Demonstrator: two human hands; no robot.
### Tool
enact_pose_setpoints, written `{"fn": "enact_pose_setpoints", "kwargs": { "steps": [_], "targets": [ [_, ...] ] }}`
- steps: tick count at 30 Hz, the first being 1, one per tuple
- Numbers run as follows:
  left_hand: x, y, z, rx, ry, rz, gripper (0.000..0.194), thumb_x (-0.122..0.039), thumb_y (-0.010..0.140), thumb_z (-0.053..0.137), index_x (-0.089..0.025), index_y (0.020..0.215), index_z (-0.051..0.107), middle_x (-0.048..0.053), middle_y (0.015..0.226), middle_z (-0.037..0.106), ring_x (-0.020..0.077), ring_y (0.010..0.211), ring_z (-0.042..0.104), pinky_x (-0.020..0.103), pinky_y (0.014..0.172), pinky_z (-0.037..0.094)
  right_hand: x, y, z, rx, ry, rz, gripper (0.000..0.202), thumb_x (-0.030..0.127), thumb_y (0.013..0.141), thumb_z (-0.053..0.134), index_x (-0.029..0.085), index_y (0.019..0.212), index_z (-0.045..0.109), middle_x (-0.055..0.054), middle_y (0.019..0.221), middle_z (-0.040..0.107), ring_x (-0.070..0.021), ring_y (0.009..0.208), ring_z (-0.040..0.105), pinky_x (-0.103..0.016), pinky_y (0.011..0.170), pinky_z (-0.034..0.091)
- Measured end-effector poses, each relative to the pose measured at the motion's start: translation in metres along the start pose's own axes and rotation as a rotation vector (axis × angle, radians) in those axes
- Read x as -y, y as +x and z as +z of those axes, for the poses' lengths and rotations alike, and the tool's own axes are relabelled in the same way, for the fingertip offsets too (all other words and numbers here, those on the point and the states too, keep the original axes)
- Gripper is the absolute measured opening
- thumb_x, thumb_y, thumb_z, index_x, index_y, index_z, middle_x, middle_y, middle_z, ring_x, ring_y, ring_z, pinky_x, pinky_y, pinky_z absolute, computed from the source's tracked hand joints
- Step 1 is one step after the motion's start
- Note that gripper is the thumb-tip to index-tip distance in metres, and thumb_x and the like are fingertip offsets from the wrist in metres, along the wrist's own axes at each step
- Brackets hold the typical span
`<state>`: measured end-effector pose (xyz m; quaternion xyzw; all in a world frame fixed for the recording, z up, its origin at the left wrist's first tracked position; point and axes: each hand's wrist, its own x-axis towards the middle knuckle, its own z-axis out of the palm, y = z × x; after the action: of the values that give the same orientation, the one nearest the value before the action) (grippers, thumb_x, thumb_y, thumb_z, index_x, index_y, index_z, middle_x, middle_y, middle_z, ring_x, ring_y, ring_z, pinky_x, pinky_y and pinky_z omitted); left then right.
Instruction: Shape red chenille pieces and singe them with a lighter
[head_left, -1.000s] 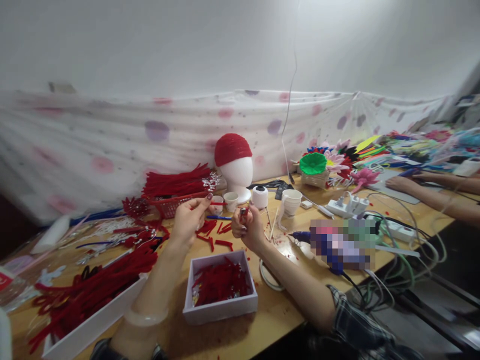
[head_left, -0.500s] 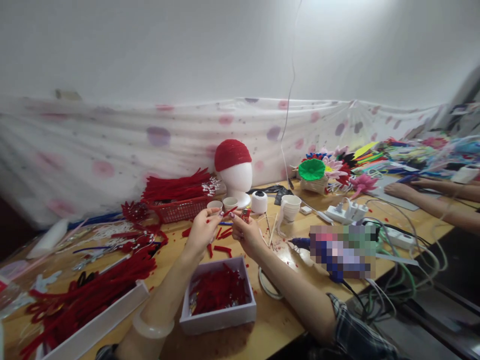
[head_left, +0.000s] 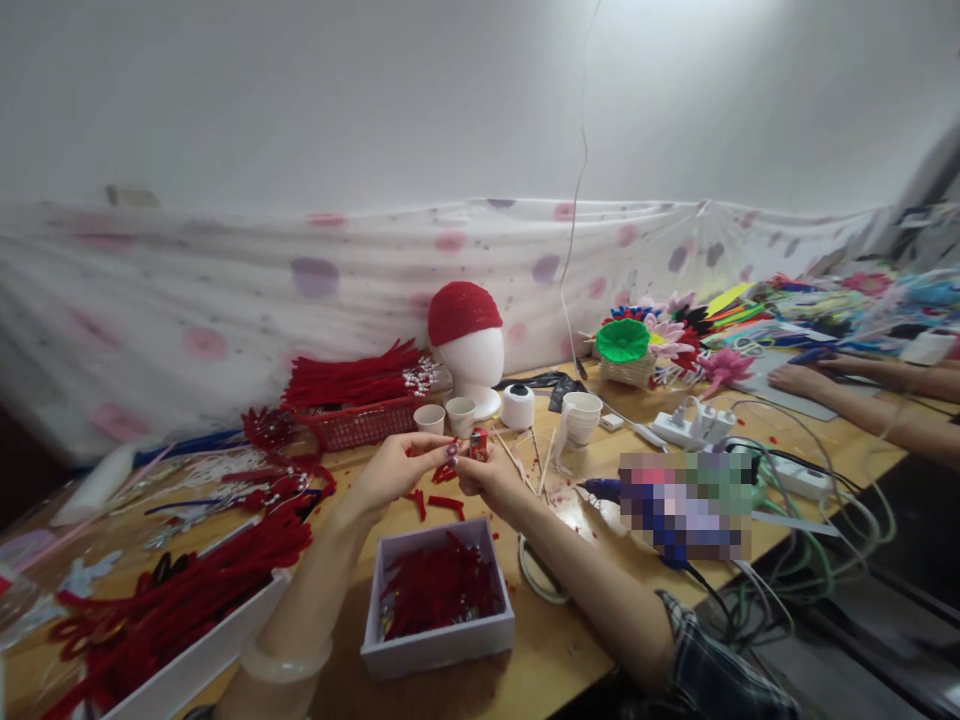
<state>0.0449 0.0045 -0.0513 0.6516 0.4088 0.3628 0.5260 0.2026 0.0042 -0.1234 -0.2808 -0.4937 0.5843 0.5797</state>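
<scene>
Above the far side of a white box point(head_left: 439, 652), my left hand point(head_left: 394, 472) and my right hand point(head_left: 491, 478) meet at their fingertips. My right hand is closed round a small red lighter point(head_left: 478, 446), its metal top pointing up. A short red fuzzy pipe-cleaner piece point(head_left: 454, 442) is pinched in my left fingertips, mostly hidden by them. Similar cut red pieces point(head_left: 445, 502) lie on the table beneath my hands. More red fuzzy pieces point(head_left: 435, 590) fill the box.
Behind stand two paper cups point(head_left: 430, 418), a white foam head point(head_left: 474, 358) in a red cap and a red basket point(head_left: 360, 428) of stems. Glue guns point(head_left: 604, 488), cables and a power strip point(head_left: 694, 425) lie right. Another person's hand point(head_left: 795, 378) rests far right.
My hands have drawn closer together and slightly lower, and the lighter has shifted left. The red piece that stuck out between my hands is now mostly covered by fingers.
</scene>
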Motion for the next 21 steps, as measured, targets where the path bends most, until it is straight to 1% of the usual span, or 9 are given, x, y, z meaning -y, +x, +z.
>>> {"fn": "enact_pose_setpoints", "kwargs": {
  "steps": [2,5,7,10,13,16,17,19,21],
  "targets": [
    [0.001,0.001,0.003,-0.022,-0.011,0.005,0.044,-0.046,0.049,0.089,-0.014,0.077,0.080,0.006,0.068,0.072,0.0161,0.064,0.060,0.024,0.055,0.043,-0.002,0.000,-0.001,0.013,-0.027,-0.002,0.038,0.037,0.063,0.082,0.019,0.062,0.049,0.011,0.046,0.029,-0.0034,0.041,0.019,-0.022,0.042,0.013],
    [0.003,0.003,0.006,-0.066,-0.048,0.008,0.040,-0.043,0.047,0.091,-0.014,0.073,0.080,0.008,0.071,0.075,0.0195,0.070,0.064,0.025,0.058,0.046,-0.005,0.000,-0.002,0.024,-0.049,0.001,0.035,0.036,0.063,0.082,0.018,0.066,0.053,0.010,0.046,0.034,-0.0037,0.041,0.021,-0.022,0.041,0.014],
    [0.005,0.006,0.005,-0.109,-0.110,0.022,0.041,-0.044,0.044,0.092,-0.014,0.070,0.080,0.007,0.066,0.073,0.0170,0.063,0.061,0.023,0.052,0.043,-0.007,0.000,-0.002,0.051,-0.061,0.010,0.032,0.037,0.065,0.081,0.018,0.071,0.056,0.010,0.046,0.037,-0.0041,0.040,0.022,-0.022,0.040,0.015],
    [0.005,0.008,0.004,-0.185,-0.213,0.027,0.049,-0.048,0.039,0.093,-0.014,0.070,0.079,0.005,0.060,0.070,0.0104,0.050,0.052,0.020,0.043,0.034,-0.008,-0.002,0.000,0.094,-0.081,0.022,0.029,0.038,0.070,0.077,0.018,0.076,0.058,0.011,0.045,0.037,-0.0048,0.039,0.024,-0.021,0.040,0.017],
    [0.004,0.009,0.003,-0.266,-0.283,0.024,0.055,-0.050,0.033,0.093,-0.013,0.071,0.078,0.001,0.055,0.066,0.0062,0.042,0.043,0.020,0.040,0.028,-0.004,-0.004,0.003,0.094,-0.039,0.038,0.031,0.037,0.068,0.079,0.018,0.076,0.056,0.011,0.046,0.037,-0.0042,0.039,0.023,-0.020,0.041,0.016],
    [0.005,0.009,-0.002,-0.321,-0.263,0.058,0.053,-0.049,0.036,0.093,-0.013,0.072,0.078,-0.002,0.049,0.062,0.0042,0.038,0.037,0.019,0.038,0.025,0.002,-0.005,0.005,0.052,0.061,0.063,0.037,0.041,0.064,0.080,0.019,0.075,0.053,0.013,0.046,0.031,-0.0035,0.040,0.017,-0.019,0.041,0.012],
    [0.006,0.010,-0.004,-0.343,-0.247,0.089,0.050,-0.048,0.039,0.093,-0.013,0.072,0.078,-0.001,0.050,0.062,0.0047,0.039,0.039,0.019,0.039,0.027,0.004,-0.004,0.005,0.048,0.093,0.103,0.039,0.048,0.066,0.077,0.019,0.072,0.052,0.013,0.045,0.028,-0.0037,0.040,0.014,-0.019,0.040,0.011],
    [0.010,0.012,-0.008,-0.398,-0.220,0.174,0.045,-0.048,0.046,0.092,-0.014,0.073,0.078,0.001,0.058,0.068,0.0080,0.046,0.051,0.019,0.044,0.036,0.006,-0.003,0.004,0.042,0.138,0.220,0.047,0.063,0.074,0.061,0.021,0.061,0.045,0.012,0.042,0.022,-0.0048,0.039,0.010,-0.020,0.038,0.008],
    [0.013,0.014,-0.011,-0.437,-0.193,0.248,0.042,-0.048,0.051,0.090,-0.015,0.073,0.078,0.004,0.066,0.072,0.0111,0.057,0.059,0.020,0.052,0.044,0.006,-0.002,0.003,0.026,0.150,0.331,0.052,0.066,0.082,0.040,0.023,0.054,0.036,0.010,0.039,0.020,-0.0061,0.037,0.008,-0.021,0.036,0.007]
  ]
}}
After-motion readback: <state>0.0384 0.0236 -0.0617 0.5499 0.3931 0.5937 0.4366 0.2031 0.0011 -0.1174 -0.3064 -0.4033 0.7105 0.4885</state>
